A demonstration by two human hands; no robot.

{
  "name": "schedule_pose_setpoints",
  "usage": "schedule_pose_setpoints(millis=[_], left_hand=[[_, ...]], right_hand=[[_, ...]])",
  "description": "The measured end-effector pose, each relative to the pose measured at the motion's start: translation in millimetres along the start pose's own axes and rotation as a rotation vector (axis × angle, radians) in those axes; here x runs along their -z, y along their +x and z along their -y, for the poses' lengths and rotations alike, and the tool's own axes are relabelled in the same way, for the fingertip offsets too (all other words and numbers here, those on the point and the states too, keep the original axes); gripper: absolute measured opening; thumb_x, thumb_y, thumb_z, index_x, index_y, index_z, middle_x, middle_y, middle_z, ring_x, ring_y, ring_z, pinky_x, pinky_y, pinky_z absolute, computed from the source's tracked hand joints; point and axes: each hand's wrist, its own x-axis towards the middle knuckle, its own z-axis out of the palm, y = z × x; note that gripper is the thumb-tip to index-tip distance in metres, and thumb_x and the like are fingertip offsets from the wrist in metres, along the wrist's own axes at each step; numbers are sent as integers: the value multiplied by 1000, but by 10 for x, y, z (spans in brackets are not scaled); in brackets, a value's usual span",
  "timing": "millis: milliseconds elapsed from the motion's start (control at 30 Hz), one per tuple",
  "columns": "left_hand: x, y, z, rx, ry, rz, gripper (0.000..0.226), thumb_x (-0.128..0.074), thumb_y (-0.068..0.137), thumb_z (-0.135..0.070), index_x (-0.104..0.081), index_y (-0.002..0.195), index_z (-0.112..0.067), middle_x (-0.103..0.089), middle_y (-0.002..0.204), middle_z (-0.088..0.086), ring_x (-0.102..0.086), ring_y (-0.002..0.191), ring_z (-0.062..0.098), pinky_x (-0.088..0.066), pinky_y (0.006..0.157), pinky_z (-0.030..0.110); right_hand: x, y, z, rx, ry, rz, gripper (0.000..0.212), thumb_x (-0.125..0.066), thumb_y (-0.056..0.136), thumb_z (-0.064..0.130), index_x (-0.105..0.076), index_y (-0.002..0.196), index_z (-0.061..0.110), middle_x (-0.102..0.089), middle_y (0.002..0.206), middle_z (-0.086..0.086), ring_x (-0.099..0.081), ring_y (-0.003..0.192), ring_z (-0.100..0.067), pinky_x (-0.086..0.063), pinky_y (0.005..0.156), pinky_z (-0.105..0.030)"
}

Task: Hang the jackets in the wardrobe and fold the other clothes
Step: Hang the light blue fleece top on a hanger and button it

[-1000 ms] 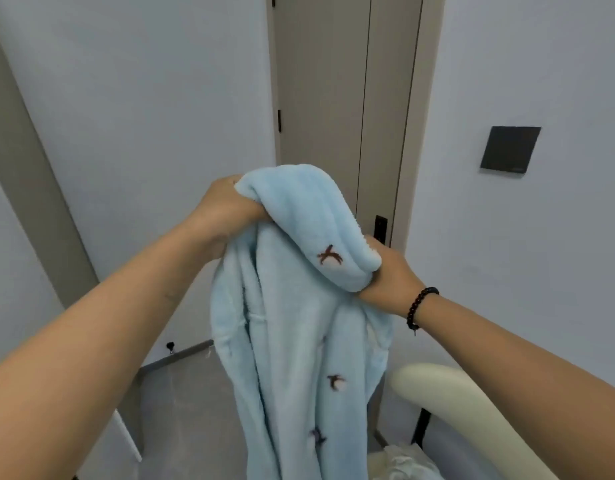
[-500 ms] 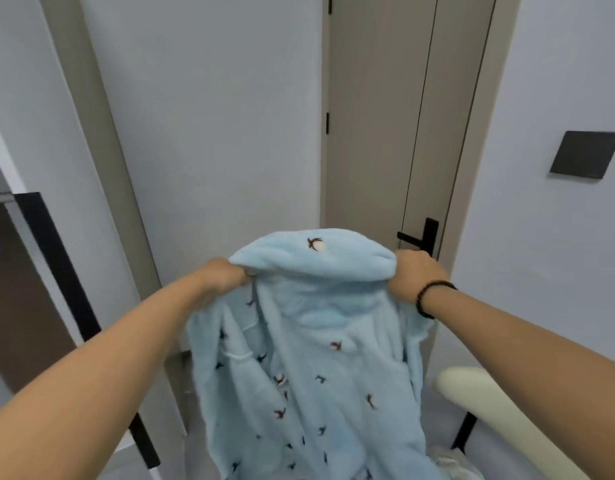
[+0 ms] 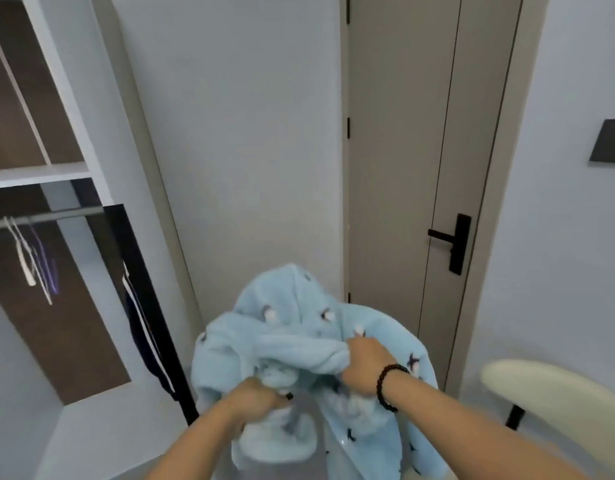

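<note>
Your right hand [image 3: 363,363] bunches a fold of the pale blue fleece jacket [image 3: 299,344] in a curled grip at lower centre of the frame, a dark bead bracelet [image 3: 389,386] on the wrist. Your left hand [image 3: 261,398], just below and left, pinches the fabric near a small dark piece, possibly a hanger tip or fastener; too small to tell. The jacket hangs in the air between both hands, crumpled, its hood-like top rising above them and its lower part dropping out of the bottom of the frame.

The risk, as it looks: the bulky fleece could slip from the small left-hand pinch, or a sleeve could stay twisted inside the bundle, so the garment would sit crooked once hung.

At left the open wardrobe [image 3: 74,168] shows a rail [image 3: 46,216] with blurred empty hangers [image 3: 32,268] and a dark garment [image 3: 143,334] at its right edge. A closed door [image 3: 403,168] stands behind, and a cream chair back [image 3: 555,393] sits at lower right. A black upright post [image 3: 160,323] stands between you and the rail.
</note>
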Motion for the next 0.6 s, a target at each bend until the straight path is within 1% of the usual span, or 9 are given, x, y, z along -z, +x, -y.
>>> schedule_pose_setpoints(millis=[33, 100, 167, 300, 400, 467, 500, 567, 600], left_hand=[[74, -25, 216, 217, -122, 72, 26, -75, 64, -16, -67, 88, -9, -68, 84, 8, -62, 76, 22, -49, 71, 31], [374, -50, 329, 321, -350, -38, 28, -77, 68, -9, -68, 93, 0, -71, 79, 17, -66, 75, 31, -54, 69, 36], [698, -98, 231, 248, -433, -224, 20, -74, 79, -9, -68, 96, 0, -71, 79, 17, -67, 73, 30, -54, 61, 33], [1176, -241, -25, 137, -651, -333, 28, -75, 79, -24, -68, 101, -8, -72, 96, 17, -68, 91, 35, -56, 84, 47], [1232, -418, -2, 86, -735, -447, 29, -78, 77, -29, -69, 100, -14, -73, 92, 8, -69, 85, 26, -57, 72, 37], [1131, -550, 113, 204, -828, -379, 28, -75, 81, -29, -70, 102, -11, -74, 91, 9, -70, 79, 25, -53, 64, 32], [1074, -609, 174, 303, -913, -286, 26, -72, 84, -28, -71, 101, -7, -74, 90, 13, -71, 75, 28, -53, 64, 35], [999, -725, 248, 429, -1005, -175, 29, -67, 87, -27, -71, 99, -1, -74, 90, 20, -72, 74, 33, -56, 74, 43], [1002, -746, 283, 430, -1002, -167, 31, -68, 87, -28, -72, 100, 0, -73, 94, 22, -71, 79, 35, -56, 78, 46]], right_hand=[[-176, -30, -63, -67, 11, 105, 8, -52, 81, 16, -52, 73, 18, -64, 83, -4, -60, 77, -21, -43, 59, -24], [-165, 67, -82, -97, 46, 65, 15, -48, 83, 15, -50, 68, 17, -59, 74, -2, -54, 68, -20, -38, 56, -23], [18, 166, 89, -63, 61, -34, 14, -49, 84, 15, -56, 72, 16, -64, 79, -7, -57, 72, -25, -38, 60, -24], [327, 299, 583, -14, 403, -237, 18, -50, 79, 9, -54, 63, 16, -60, 67, 0, -55, 67, -21, -42, 55, -27], [268, 290, 894, 113, 575, -327, 16, -53, 79, 12, -55, 65, 20, -61, 68, 4, -54, 63, -15, -43, 56, -28], [-23, 255, 950, 121, 527, -210, 16, -56, 81, 15, -54, 68, 24, -57, 66, 8, -50, 60, -12, -37, 50, -22], [-215, 238, 931, 64, 488, -53, 11, -57, 82, 16, -57, 73, 23, -56, 67, 7, -49, 60, -12, -35, 48, -18], [-539, 167, 918, -118, 451, 289, 4, -58, 83, 11, -60, 86, 12, -56, 71, 0, -48, 59, -15, -36, 51, -18], [-649, 149, 933, -151, 453, 375, 5, -57, 82, 8, -59, 86, 9, -55, 72, -4, -48, 61, -18, -36, 55, -21]])
